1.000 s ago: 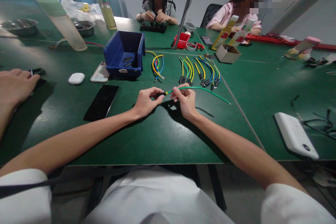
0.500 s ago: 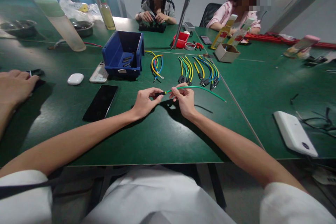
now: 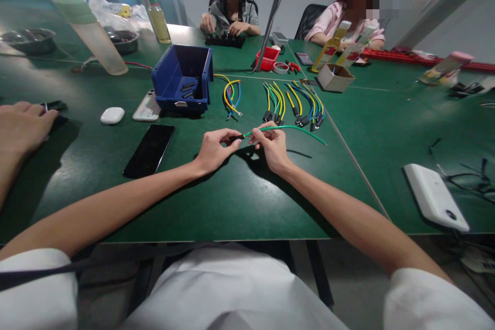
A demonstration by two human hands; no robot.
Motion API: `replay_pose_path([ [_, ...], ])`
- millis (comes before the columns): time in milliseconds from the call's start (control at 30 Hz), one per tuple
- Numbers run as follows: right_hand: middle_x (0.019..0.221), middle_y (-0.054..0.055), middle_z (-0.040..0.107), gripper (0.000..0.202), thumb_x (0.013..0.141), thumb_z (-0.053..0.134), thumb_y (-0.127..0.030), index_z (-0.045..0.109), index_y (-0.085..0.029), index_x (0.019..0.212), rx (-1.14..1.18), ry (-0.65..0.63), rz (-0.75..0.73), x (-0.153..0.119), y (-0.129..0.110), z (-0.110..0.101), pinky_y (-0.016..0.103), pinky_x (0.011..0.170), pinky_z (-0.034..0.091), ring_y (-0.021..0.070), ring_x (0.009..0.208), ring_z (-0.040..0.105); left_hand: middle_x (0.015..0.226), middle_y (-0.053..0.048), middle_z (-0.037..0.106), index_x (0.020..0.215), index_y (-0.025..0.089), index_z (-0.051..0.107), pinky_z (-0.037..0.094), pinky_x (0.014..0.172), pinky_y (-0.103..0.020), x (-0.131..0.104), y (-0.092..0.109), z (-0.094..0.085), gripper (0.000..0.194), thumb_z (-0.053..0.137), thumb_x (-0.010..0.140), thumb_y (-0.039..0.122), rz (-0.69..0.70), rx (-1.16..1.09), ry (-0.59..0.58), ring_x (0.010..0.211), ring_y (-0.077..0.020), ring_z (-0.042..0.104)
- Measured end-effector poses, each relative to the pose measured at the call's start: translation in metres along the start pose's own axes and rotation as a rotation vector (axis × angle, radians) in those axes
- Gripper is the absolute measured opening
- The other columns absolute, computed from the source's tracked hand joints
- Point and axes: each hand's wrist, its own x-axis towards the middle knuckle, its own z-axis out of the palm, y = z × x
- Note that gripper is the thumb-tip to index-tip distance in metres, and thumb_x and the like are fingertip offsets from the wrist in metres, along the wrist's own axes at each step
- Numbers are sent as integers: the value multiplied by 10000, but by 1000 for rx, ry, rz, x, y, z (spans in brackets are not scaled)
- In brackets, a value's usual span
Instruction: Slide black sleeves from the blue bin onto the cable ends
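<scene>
Between my fingers is a green wire with a black sleeve on its left end. My left hand pinches the sleeve. Just beside it, my right hand grips the wire, whose free end curves out to the right above the table. Beyond my hands lie yellow and green wires with black sleeved ends, and a second group of yellow, blue and green wires. Farther left, several looped wires rest by a blue bin, which holds small black sleeves.
A black phone, a second phone and a white earbud case lie to the left. Another person's hand is at the left edge. A white power bank lies right. Two people sit across the green table.
The wire's free end has shifted slightly left and up; both hands keep their hold. Across the table, one person's hand has moved left, away from the other hand.
</scene>
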Motion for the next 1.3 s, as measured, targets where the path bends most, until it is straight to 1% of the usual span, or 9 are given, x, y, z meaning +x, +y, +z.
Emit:
replay_pose_path([
  [200,703,-14,682,394,738,754,-503,506,-216,841,14,-37,17,1,1,-1,198,454,423,139,610,660,907,-74,735,941,139,714,540,725,-281,1,3,0,240,676,785,317,-39,-54,-12,789,-171,675],
  [400,699,-11,685,384,747,746,-500,508,-211,835,-4,-52,23,1,1,-2,194,447,421,141,603,662,834,-55,728,938,149,727,523,647,-261,0,5,-1,231,679,779,310,-19,30,6,661,-135,626],
  [633,679,-17,676,366,753,757,-461,509,-205,835,33,-88,19,3,2,-3,188,453,418,142,613,667,912,-80,737,951,135,720,545,733,-289,1,-1,1,264,696,772,328,-67,-88,-26,800,-178,678],
  [733,691,-13,678,377,743,758,-477,513,-204,829,27,-95,36,3,1,-3,192,461,419,142,619,666,907,-80,737,953,133,722,542,720,-282,1,0,1,262,694,774,323,-58,-84,-25,788,-174,676],
  [867,703,-4,688,370,751,748,-487,521,-204,820,-10,-77,37,1,0,-2,200,464,425,145,616,664,856,-61,736,941,150,732,525,654,-264,-1,5,-1,231,681,781,308,-9,29,1,685,-145,640],
  [967,703,-2,691,357,758,746,-478,524,-206,821,-12,-70,21,0,0,-1,204,465,429,148,613,666,842,-55,736,937,154,737,518,651,-260,-2,7,-2,210,672,786,286,33,78,10,645,-128,613],
  [1067,695,-4,689,364,752,748,-483,519,-210,824,-3,-68,26,-1,0,-1,208,466,429,150,615,667,852,-58,739,938,154,737,523,652,-263,-1,7,-2,218,670,787,296,8,54,5,654,-134,625],
  [1167,701,-8,690,372,747,749,-490,515,-212,830,-1,-69,41,0,0,-1,207,469,428,149,622,667,878,-70,741,944,149,734,532,661,-271,-1,4,0,246,676,783,325,-33,1,-5,713,-159,657],
  [1300,709,-11,691,366,747,753,-478,519,-210,831,1,-75,46,0,0,-1,200,467,423,144,627,668,880,-75,740,943,141,733,531,669,-274,-1,3,0,252,685,779,326,-25,-14,4,723,-163,664],
])
